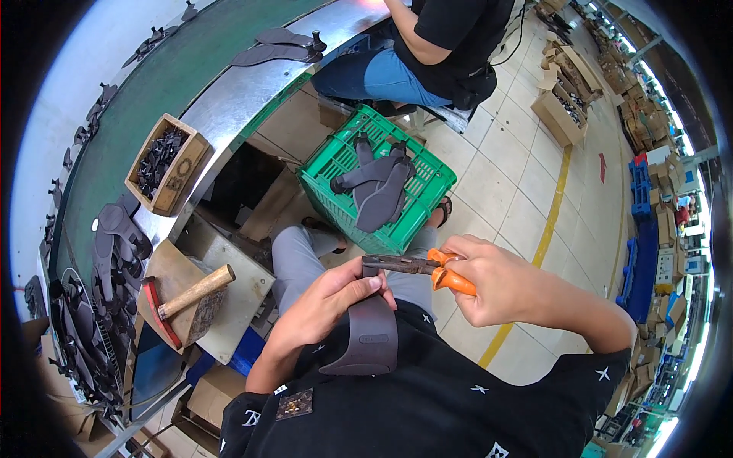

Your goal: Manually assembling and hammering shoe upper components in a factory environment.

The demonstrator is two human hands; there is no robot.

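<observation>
My left hand [324, 301] is closed around a dark grey shoe sole [372, 337], whose broad curved end hangs down in front of my shirt. The fingers and thumb grip its narrow upper end. Pliers [403, 264] with orange handles lie in my right hand [492, 281], fingers wrapped round the grips. Their dark jaws point left and meet the sole's upper end beside my left fingertips; whether they bite on it I cannot tell. Beyond my hands, several grey soles [382, 200] with small heels rest on a green plastic crate [324, 183].
At left, a hammer [200, 291] lies on a wooden block [195, 324]. A wooden box [183, 177] of small black pieces stands on the metal bench edge [217, 114], near piled soles [114, 244]. A seated co-worker [443, 53] is ahead; cardboard boxes [561, 114] stand at right.
</observation>
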